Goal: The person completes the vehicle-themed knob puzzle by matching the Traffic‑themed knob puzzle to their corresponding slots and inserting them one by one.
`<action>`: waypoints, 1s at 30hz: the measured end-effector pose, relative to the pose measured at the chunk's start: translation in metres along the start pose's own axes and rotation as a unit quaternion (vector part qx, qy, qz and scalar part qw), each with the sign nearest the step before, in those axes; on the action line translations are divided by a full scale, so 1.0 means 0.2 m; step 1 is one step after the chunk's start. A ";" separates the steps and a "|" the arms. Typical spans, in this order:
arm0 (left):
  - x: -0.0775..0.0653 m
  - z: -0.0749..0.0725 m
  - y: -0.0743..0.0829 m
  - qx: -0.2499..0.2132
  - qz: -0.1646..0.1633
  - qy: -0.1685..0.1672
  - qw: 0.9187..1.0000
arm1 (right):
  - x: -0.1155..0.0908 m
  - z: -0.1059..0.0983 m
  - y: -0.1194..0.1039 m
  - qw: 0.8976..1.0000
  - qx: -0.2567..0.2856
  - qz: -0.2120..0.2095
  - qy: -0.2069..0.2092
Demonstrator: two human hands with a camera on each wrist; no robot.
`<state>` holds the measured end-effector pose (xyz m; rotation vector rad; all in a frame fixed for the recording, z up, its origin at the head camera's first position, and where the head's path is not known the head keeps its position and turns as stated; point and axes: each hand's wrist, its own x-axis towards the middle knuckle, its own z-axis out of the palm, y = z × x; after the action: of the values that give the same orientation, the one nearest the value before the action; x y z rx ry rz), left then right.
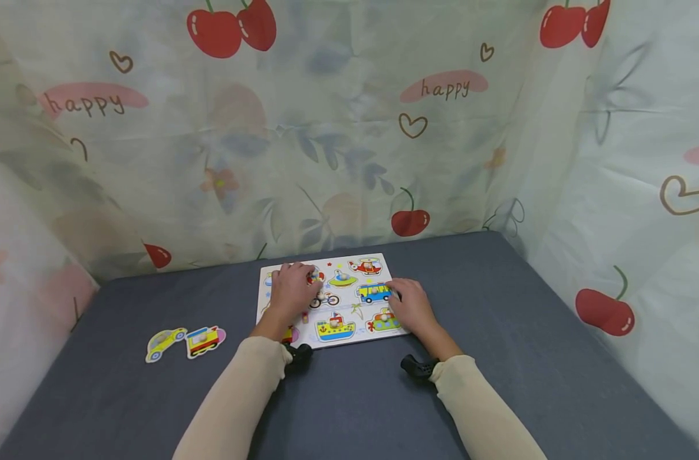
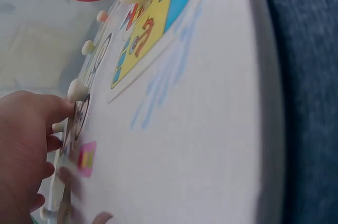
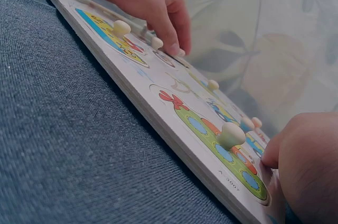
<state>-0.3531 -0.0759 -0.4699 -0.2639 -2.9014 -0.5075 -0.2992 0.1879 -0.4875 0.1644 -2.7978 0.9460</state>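
A white knobbed puzzle board [image 1: 309, 338] lies on the table with vehicle pieces in it. My left hand [image 1: 292, 289] reaches over its left part, thumb and finger pinching the knob of a red-and-blue puzzle piece [image 1: 316, 275]; the palm hides pieces below. In the right wrist view the left fingertips [image 3: 173, 48] come down close together at a small knob. My right hand [image 1: 409, 303] rests at the board's right edge, fingers relaxed next to the bus piece [image 1: 374, 292]. Near it are the submarine piece [image 3: 222, 152] and the helicopter piece [image 1: 367, 266].
Left of the board, a yellow car piece [image 1: 164, 344] and a train piece [image 1: 204, 341] lie on the dark table [image 1: 349, 402]. A ship piece [image 1: 335, 328] and a bicycle piece [image 1: 325, 300] sit in the board. Patterned curtains [image 1: 338, 160] stand behind and beside the table.
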 end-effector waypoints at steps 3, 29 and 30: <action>0.00 -0.01 -0.01 -0.003 0.005 -0.001 1.000 | 0.00 0.00 0.00 1.000 0.000 -0.001 0.001; -0.09 -0.03 -0.05 -0.042 0.005 0.030 0.999 | -0.01 0.01 0.00 1.000 0.005 -0.001 0.005; -0.10 -0.03 -0.06 -0.046 0.003 0.029 0.999 | -0.01 0.01 0.00 1.000 0.005 -0.001 0.005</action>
<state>-0.3346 -0.0917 -0.4716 -0.2671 -2.8240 -0.6375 -0.2984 0.1874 -0.4888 0.1639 -2.7829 0.9567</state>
